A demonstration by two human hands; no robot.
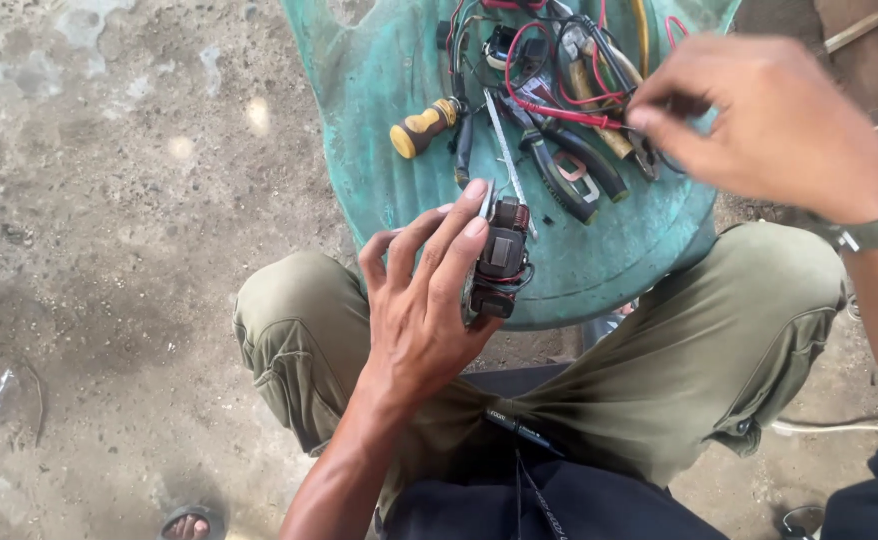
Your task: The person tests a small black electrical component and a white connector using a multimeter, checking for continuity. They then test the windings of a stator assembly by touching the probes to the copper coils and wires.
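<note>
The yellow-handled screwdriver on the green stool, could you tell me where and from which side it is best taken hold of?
Grip the screwdriver by its thick yellow-and-black handle, coming from the left side of the green stool. The handle's butt end points down-left onto bare stool surface, while its shaft end runs into the heap of pliers and red wires. The right hand hovers over that heap; the left hand holds a small motor part.

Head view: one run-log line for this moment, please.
left hand: holds small motor part | right hand: at red wire | tools: pliers, screwdriver on green stool
</note>
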